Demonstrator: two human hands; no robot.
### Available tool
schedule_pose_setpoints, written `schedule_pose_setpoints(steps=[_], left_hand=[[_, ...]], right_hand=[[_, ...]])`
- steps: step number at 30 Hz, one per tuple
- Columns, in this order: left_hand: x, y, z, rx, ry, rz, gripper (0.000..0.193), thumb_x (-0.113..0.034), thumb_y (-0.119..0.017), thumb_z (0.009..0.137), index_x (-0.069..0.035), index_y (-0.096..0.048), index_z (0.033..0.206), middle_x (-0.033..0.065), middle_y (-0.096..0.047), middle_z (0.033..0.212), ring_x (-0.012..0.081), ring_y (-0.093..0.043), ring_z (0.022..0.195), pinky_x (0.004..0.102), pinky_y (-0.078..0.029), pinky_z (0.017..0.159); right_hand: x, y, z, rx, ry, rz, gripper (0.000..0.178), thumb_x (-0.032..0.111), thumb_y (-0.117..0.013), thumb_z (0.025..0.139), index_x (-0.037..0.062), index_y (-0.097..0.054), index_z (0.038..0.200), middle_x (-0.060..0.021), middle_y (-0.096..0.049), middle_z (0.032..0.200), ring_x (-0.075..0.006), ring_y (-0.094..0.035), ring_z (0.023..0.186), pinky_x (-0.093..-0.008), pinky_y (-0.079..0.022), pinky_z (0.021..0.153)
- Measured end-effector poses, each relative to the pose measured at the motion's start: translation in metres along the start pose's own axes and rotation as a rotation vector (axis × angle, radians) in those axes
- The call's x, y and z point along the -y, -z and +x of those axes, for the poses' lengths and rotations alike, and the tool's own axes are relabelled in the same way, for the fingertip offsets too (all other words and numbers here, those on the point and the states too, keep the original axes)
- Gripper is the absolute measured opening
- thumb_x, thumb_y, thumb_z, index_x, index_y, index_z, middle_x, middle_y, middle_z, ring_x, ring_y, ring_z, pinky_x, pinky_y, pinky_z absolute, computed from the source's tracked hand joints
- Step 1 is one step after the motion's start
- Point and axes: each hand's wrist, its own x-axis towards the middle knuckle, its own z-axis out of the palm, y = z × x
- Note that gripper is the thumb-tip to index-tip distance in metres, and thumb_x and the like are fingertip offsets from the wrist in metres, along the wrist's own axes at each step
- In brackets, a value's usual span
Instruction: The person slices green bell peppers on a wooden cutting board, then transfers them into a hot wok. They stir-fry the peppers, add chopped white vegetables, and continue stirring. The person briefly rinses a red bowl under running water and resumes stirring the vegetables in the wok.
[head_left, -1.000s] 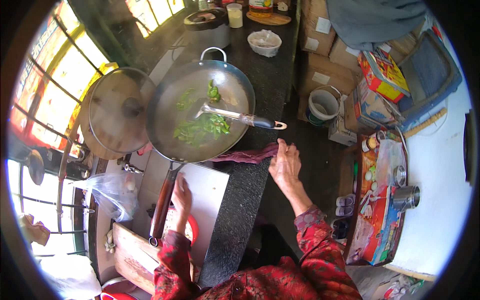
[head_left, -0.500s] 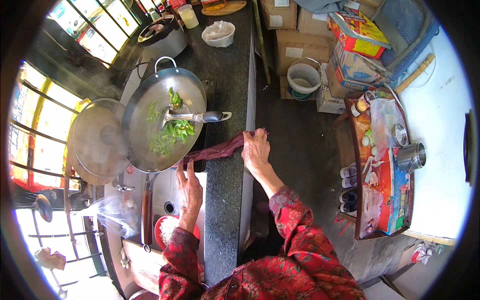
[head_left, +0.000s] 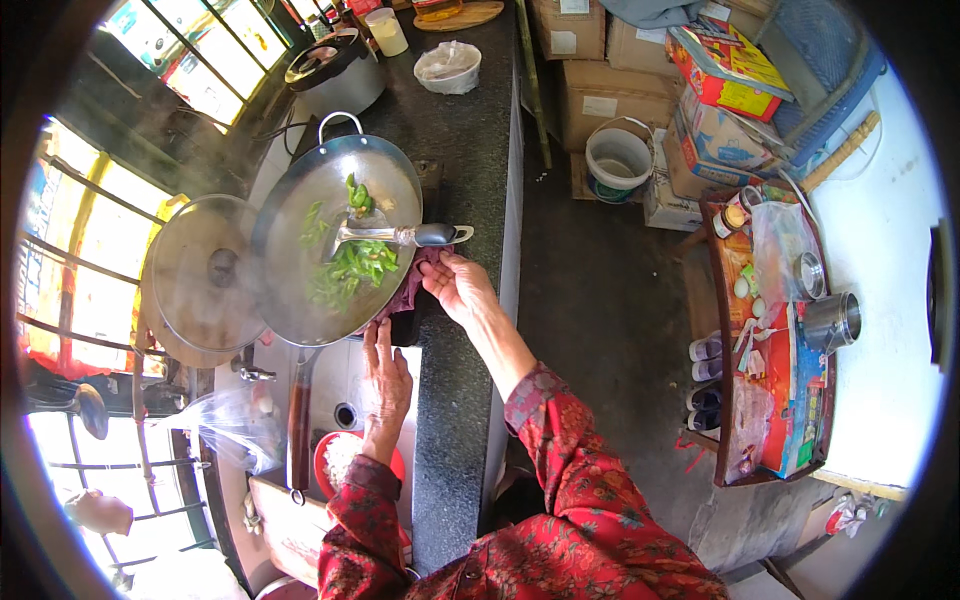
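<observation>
A wide steel wok (head_left: 290, 250) holds chopped green peppers (head_left: 355, 270) and gives off steam. A spatula (head_left: 400, 235) lies in it, its dark handle sticking out over the right rim. My right hand (head_left: 460, 287) grips a dark red cloth (head_left: 408, 292), bunched along the wok's right side below the spatula handle. At the near rim, my left hand (head_left: 387, 385) has its fingertips on the cloth's other end, close to the wok. The part of the cloth under the wok's edge is hidden.
A lid (head_left: 205, 275) leans left of the wok. Nearer me are the wok's long wooden handle (head_left: 299, 425), a sink and a red bowl (head_left: 400, 465). The dark counter (head_left: 447, 430) runs along my right arm. A rice cooker (head_left: 345, 85) and white bowl (head_left: 447, 68) stand farther back.
My right hand has moved left toward the wok, and the cloth stretched between my hands is now bunched at the rim. My left hand stays by the near rim.
</observation>
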Motion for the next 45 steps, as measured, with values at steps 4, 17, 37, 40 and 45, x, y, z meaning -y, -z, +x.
schedule_pose_setpoints(steps=[4,17,37,40,45], left_hand=[[-0.006,0.005,0.002,0.024,0.0,0.048,0.064,-0.001,-0.054,0.083,-0.01,-0.032,0.143,0.0251,-0.033,0.141,0.0428,-0.039,0.127,0.0473,-0.039,0.101],[-0.018,0.011,0.004,0.047,-0.049,0.149,0.055,-0.015,-0.059,0.081,-0.007,-0.043,0.133,0.0267,-0.033,0.141,0.0435,-0.039,0.126,0.0478,-0.037,0.102],[0.051,0.163,-0.071,0.329,0.495,-1.946,0.088,-0.051,-0.059,0.085,-0.006,-0.016,0.147,0.033,-0.037,0.137,0.0442,-0.06,0.102,0.05,-0.059,0.064],[0.039,0.182,-0.066,0.389,0.541,-1.727,0.075,-0.022,-0.064,0.082,-0.004,-0.025,0.144,0.0266,-0.059,0.104,0.0211,-0.062,0.052,0.0258,-0.048,0.038],[0.028,0.179,-0.082,0.42,0.65,-1.678,0.07,-0.02,-0.065,0.083,-0.014,-0.03,0.144,0.0154,-0.058,0.075,0.0158,-0.051,0.041,0.0247,-0.04,0.034]], right_hand=[[-0.006,-0.002,0.012,0.057,0.214,-0.474,0.007,0.0,-0.053,0.088,-0.0015,-0.059,0.092,-0.0123,-0.065,0.086,-0.0219,-0.067,0.072,-0.0304,-0.058,0.057],[0.005,-0.022,0.031,-0.076,0.54,-1.633,0.025,0.014,-0.061,0.076,0.0021,-0.062,0.098,-0.0212,-0.067,0.09,-0.039,-0.064,0.091,-0.0472,-0.051,0.079],[-0.016,-0.006,-0.022,0.255,0.987,-1.998,0.114,0.057,-0.073,0.067,-0.0052,-0.017,0.143,-0.0267,-0.021,0.148,-0.0408,-0.026,0.136,-0.0561,-0.031,0.1],[-0.038,-0.008,-0.02,0.082,0.966,-2.071,0.121,0.06,-0.073,0.065,-0.0041,-0.01,0.145,-0.0232,-0.013,0.152,-0.0371,-0.019,0.139,-0.0617,-0.029,0.096],[-0.058,-0.002,-0.011,-0.062,1.015,-2.129,0.12,0.058,-0.072,0.067,-0.0047,-0.006,0.145,-0.0224,-0.012,0.152,-0.037,-0.017,0.14,-0.0631,-0.028,0.095]])
